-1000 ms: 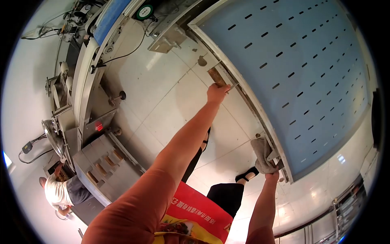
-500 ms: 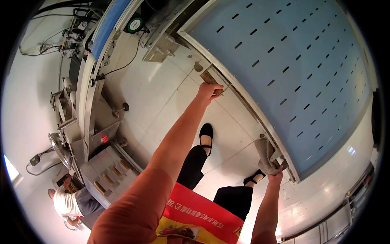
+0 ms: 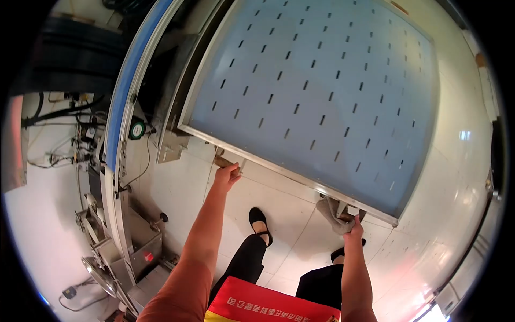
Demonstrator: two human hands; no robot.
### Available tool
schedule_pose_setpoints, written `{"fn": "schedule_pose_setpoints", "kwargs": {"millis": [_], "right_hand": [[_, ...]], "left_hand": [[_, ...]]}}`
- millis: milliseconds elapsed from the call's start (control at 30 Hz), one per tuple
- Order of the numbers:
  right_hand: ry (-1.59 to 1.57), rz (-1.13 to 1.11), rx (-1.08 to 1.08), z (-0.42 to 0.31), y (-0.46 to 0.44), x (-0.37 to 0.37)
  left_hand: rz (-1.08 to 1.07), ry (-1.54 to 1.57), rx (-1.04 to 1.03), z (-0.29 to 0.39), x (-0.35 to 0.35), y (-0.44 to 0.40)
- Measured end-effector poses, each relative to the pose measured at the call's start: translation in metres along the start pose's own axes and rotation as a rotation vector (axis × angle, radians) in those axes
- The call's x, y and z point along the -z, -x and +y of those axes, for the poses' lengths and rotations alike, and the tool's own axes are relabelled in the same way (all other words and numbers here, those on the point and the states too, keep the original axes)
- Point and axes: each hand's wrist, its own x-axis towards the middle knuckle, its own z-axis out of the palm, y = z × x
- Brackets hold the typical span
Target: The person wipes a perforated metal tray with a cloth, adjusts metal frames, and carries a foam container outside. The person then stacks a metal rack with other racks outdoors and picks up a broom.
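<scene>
A large metal-framed tray (image 3: 279, 172) with a blue, slotted surface lies in front of me. My left hand (image 3: 229, 177) is closed around a brown, worn-looking handle (image 3: 221, 160) on the tray's near edge, toward its left end. Toward the right end, my right hand (image 3: 354, 229) grips another handle (image 3: 346, 209), largely hidden by my fingers and a grey cloth. The grey cloth (image 3: 331, 216) hangs bunched beside and under that hand.
A steel machine with a blue belt edge (image 3: 129, 70) runs along the left. A green-and-white round gauge or reel (image 3: 137, 129) sits on it, and a metal bracket (image 3: 171, 147) borders the tray. My black shoes (image 3: 259, 221) stand on pale floor tiles.
The view has turned, so the tray lies more squarely ahead. Both hands keep hold of the handles. The person at the lower left has left the view.
</scene>
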Motion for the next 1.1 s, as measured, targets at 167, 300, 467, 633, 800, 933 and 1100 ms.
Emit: {"fn": "schedule_pose_setpoints", "kwargs": {"millis": [167,300,467,633,800,933,1100], "right_hand": [[0.131,0.169,0.068,-0.004,-0.003,0.005],[0.202,0.106,-0.056,-0.010,0.032,0.023],[-0.235,-0.012,-0.425,-0.033,0.148,0.097],[-0.366,-0.155,-0.480,-0.168,0.296,0.125],[-0.292,-0.300,-0.361,-0.320,0.357,0.186],[-0.141,-0.291,-0.231,-0.454,0.406,0.162],[0.118,-0.444,0.138,-0.609,0.431,0.132]], "left_hand": [[0.278,-0.797,-0.173,-0.003,-0.026,0.057],[0.067,-1.353,-0.693,-0.074,-0.065,0.131],[-0.564,-1.548,-0.857,-0.193,-0.187,0.258],[-1.485,-1.764,-0.448,-0.265,-0.323,0.434],[-1.580,-1.520,-0.820,-0.282,-0.449,0.582],[-1.717,-1.541,-1.067,-0.298,-0.555,0.613],[-1.827,-1.353,-1.281,-0.277,-0.706,0.660]]}}
